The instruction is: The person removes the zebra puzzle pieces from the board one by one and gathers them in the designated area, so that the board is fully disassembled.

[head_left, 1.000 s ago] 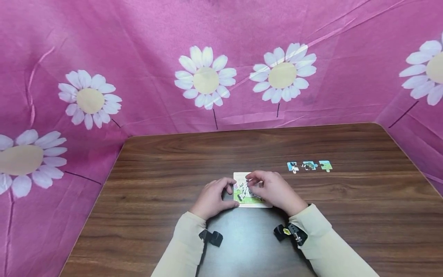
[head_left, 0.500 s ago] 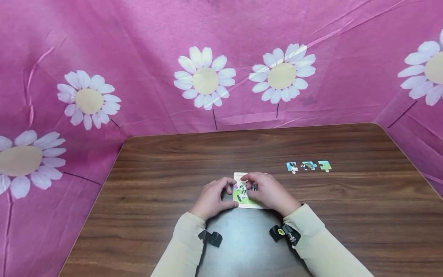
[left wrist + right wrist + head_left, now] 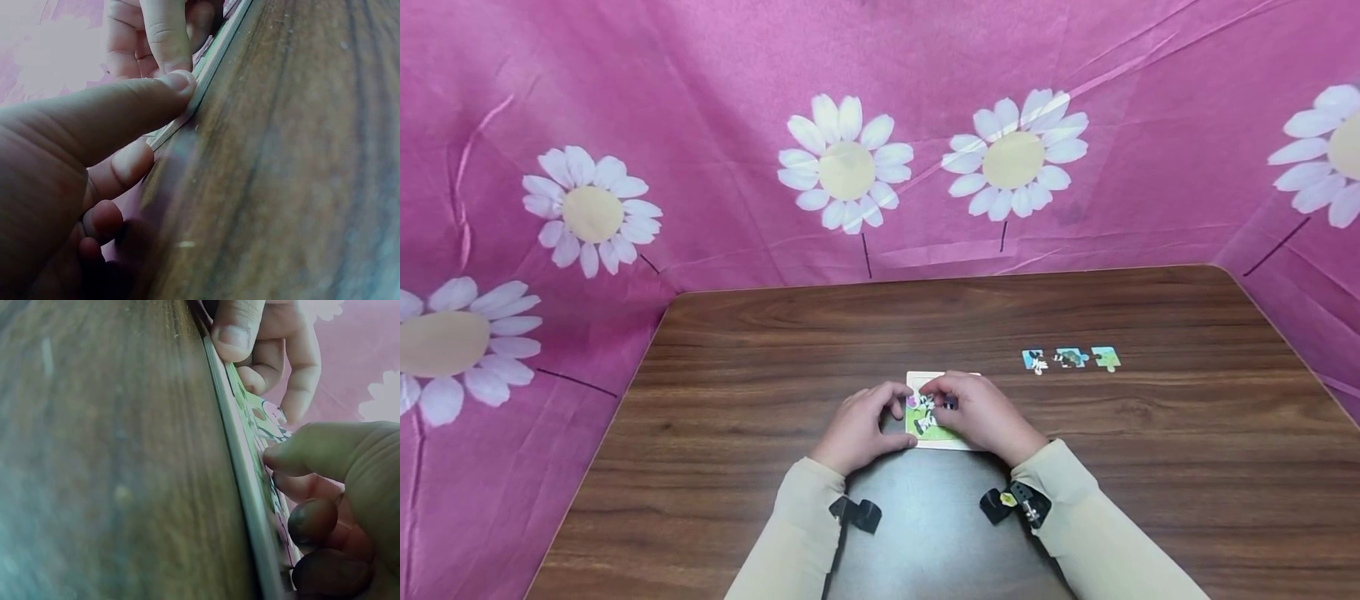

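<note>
A small jigsaw puzzle board (image 3: 913, 380) with a pale frame lies flat on the table, showing a black-and-white animal on green. My left hand (image 3: 867, 423) holds the board's left side, thumb on the near corner and index finger higher up the edge; the left wrist view shows this thumb (image 3: 178, 81) on the frame. Over the right half of the board is my right hand (image 3: 985, 415), its thumb and index finger curled about a puzzle piece (image 3: 950, 402) on the picture. The hand covers most of that piece. In the right wrist view the right thumb (image 3: 281, 456) touches the picture surface.
Three loose puzzle pieces lie in a row beyond the right hand: a blue one (image 3: 1034, 360), a blue-and-dark one (image 3: 1071, 357) and a green one (image 3: 1105, 358). The brown wooden table (image 3: 775, 333) meets a pink daisy-printed cloth (image 3: 722, 167) at its back and sides.
My right hand has shifted slightly left over the board, mostly in the first half second. The left hand, board and loose pieces stay in place.
</note>
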{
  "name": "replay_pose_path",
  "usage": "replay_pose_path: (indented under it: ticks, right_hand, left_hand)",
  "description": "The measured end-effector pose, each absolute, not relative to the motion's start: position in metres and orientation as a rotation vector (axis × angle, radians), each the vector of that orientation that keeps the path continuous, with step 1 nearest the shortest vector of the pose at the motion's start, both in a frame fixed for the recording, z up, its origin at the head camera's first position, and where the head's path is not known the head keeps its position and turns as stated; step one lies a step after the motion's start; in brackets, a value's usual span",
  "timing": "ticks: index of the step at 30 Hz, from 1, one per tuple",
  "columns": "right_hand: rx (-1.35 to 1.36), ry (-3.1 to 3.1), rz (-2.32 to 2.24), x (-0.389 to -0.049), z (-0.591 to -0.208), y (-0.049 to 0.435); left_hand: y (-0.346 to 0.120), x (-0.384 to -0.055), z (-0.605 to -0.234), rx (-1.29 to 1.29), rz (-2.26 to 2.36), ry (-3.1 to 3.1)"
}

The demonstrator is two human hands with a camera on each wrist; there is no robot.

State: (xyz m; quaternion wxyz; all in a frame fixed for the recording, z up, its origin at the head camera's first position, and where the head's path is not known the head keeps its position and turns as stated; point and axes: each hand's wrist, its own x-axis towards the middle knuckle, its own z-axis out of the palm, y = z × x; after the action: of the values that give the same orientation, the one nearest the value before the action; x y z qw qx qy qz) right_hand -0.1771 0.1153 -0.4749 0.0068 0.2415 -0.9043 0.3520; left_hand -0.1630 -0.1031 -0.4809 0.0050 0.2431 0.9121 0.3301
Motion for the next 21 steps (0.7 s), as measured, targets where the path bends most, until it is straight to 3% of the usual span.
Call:
replay_pose_path:
  ticks: [21]
  right_hand:
    - [0.702, -2.721, 1.307, -0.177, -0.474, 0.127]
  left_hand:
    - [-0.102, -0.162, -0.481, 0.746, 0.963, 2.872]
